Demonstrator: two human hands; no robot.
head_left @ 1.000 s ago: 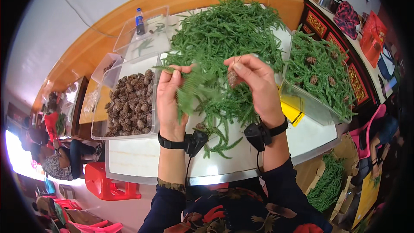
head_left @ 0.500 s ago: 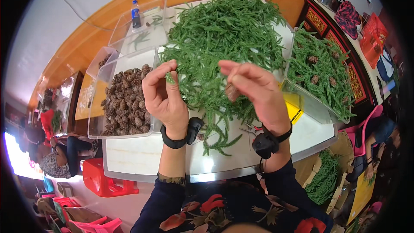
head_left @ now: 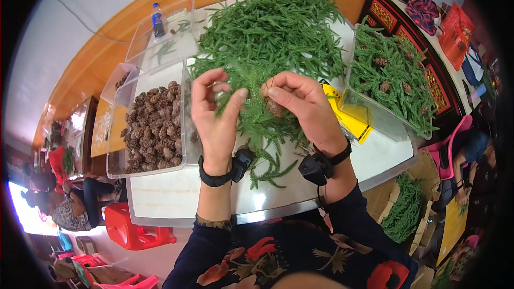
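Over the table's middle, my right hand [head_left: 313, 109] pinches thumb and fingers together, with a brown pine cone [head_left: 274, 108] hanging just below the fingertips. A thin strand shows at the pinch. To its left, my left hand [head_left: 217, 118] is raised with thumb and fingers apart. Green artificial sprigs show in the gap between the hands, partly blurred; whether one touches the left fingers is hard to make out. Behind both hands spreads a large heap of green sprigs [head_left: 273, 27]. Both wrists wear black strapped devices.
A clear bin of pine cones [head_left: 152, 128] stands at left; another clear bin [head_left: 369, 115], at right, holds sprigs with cones. Beside it lie a yellow packet [head_left: 350, 120] and partly hidden pliers. A bottle [head_left: 157, 21] stands far left. Below are a red stool [head_left: 131, 227] and a carton of greenery.
My right hand has moved left, closer to the left hand, carrying the pine cone. My left hand has gone from a pinch on a green sprig to spread fingers.
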